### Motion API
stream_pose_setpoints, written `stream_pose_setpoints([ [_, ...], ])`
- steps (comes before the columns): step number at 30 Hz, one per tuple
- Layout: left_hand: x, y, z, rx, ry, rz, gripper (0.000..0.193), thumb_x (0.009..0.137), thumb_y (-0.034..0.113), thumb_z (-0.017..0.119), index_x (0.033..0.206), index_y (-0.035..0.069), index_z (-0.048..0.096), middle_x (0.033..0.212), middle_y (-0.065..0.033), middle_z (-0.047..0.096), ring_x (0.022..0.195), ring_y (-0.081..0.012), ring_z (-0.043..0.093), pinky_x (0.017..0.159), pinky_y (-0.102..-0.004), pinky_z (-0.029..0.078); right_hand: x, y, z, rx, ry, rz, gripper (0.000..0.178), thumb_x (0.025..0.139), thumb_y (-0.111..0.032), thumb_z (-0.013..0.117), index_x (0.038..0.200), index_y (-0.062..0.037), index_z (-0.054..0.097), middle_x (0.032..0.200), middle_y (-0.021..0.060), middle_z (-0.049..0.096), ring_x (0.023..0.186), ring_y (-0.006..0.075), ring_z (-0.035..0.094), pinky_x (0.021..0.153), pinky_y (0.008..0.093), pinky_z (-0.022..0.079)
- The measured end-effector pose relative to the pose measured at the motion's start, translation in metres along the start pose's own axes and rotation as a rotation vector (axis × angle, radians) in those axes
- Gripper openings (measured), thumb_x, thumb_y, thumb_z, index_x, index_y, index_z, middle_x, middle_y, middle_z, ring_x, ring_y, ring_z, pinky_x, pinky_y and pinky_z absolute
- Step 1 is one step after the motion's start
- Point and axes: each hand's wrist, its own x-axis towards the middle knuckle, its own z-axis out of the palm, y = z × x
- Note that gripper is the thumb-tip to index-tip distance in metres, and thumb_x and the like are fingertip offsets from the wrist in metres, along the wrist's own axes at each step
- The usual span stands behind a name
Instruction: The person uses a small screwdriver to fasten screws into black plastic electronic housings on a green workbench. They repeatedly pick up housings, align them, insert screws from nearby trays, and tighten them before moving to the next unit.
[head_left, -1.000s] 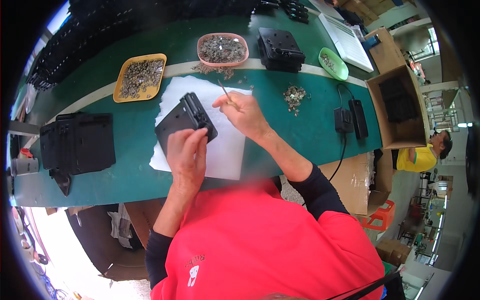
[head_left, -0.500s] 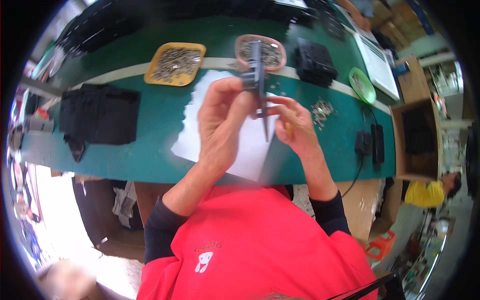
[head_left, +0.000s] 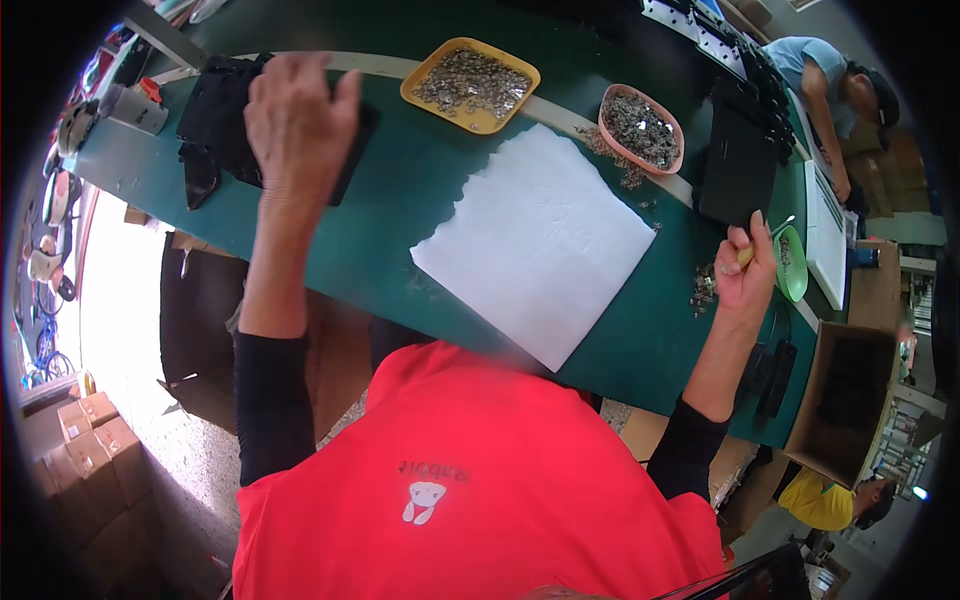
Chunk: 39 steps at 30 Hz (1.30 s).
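Observation:
My left hand (head_left: 298, 130), blurred, is over the stack of black panels (head_left: 222, 115) at the left. Its fingers are stretched out with the thumb apart, and a dark flat edge shows beside it. My right hand (head_left: 745, 268) is closed around a slim yellow-handled tool (head_left: 746, 256) with a thin pale tip. Its fingertips are at the near edge of a black panel (head_left: 738, 165) at the right; whether they touch it I cannot tell. Between the hands lies a torn-edged white sheet (head_left: 540, 240) on the green table.
A yellow tray (head_left: 472, 88) and a pink tray (head_left: 640, 130) hold small metal pieces. Loose pieces (head_left: 703, 287) lie near my right hand, beside a green bowl (head_left: 791, 262). An open cardboard box (head_left: 845, 395) stands at the right. A person (head_left: 815, 85) works at the far right.
My hands have parted from the dark flat piece held up in the middle. The left has gone to the left stack, the right to the panel at the right. The view has shifted.

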Motion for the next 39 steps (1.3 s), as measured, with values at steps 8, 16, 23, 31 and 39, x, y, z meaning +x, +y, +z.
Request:
stream_pose_setpoints([
  [8,-0.040,-0.068,0.036,0.238,-0.325,-0.132,0.037,0.087,0.036,0.068,0.115,0.011,0.067,0.118,-0.0092,0.059,0.111,-0.0298,0.057,0.088,-0.0428,0.048,0.056,-0.022,-0.044,-0.267,0.321,-0.155,0.040,0.085,-0.001,0.071,0.112,-0.0043,0.042,0.086,0.0068,0.061,0.070,0.0245,0.069,0.041,0.0285,0.037],
  [16,-0.030,-0.064,0.029,-0.146,-0.354,-0.214,0.029,0.089,0.027,0.067,0.109,0.006,0.066,0.106,-0.0104,0.066,0.096,-0.0305,0.064,0.082,-0.0415,0.049,0.063,-0.015,-0.042,-0.275,0.432,-0.235,0.048,0.087,0.001,0.066,0.122,0.0019,0.034,0.094,0.0122,0.058,0.074,0.0290,0.071,0.042,0.0290,0.041],
  [23,-0.020,-0.016,-0.024,-0.367,-0.325,-0.238,0.020,0.095,0.019,0.064,0.105,0.003,0.064,0.091,-0.0054,0.066,0.080,-0.0129,0.061,0.074,-0.0283,0.049,0.066,-0.020,-0.047,-0.444,0.428,-0.180,0.044,0.088,-0.005,0.066,0.122,0.0047,0.040,0.092,0.0148,0.062,0.069,0.0263,0.071,0.041,0.0270,0.045],
  [31,-0.054,0.056,-0.020,-1.589,-0.568,-0.621,0.016,0.095,0.012,0.064,0.108,0.003,0.061,0.094,-0.0001,0.064,0.085,-0.0034,0.058,0.078,-0.0181,0.045,0.033,-0.026,-0.064,-0.819,0.368,-0.190,0.043,0.091,-0.020,0.061,0.120,0.0079,0.046,0.077,0.0165,0.066,0.045,0.0134,0.058,0.033,0.0254,0.039],
  [39,-0.137,0.124,0.019,-1.437,-0.791,-0.603,0.023,0.094,0.010,0.063,0.110,-0.005,0.058,0.085,-0.0072,0.068,0.073,-0.0076,0.061,0.065,-0.0219,0.049,-0.037,-0.010,-0.093,-1.606,0.085,-0.412,0.017,0.084,-0.020,0.066,0.092,-0.0066,0.073,0.081,0.0116,0.068,0.065,0.0269,0.065,0.060,0.0393,0.052],
])
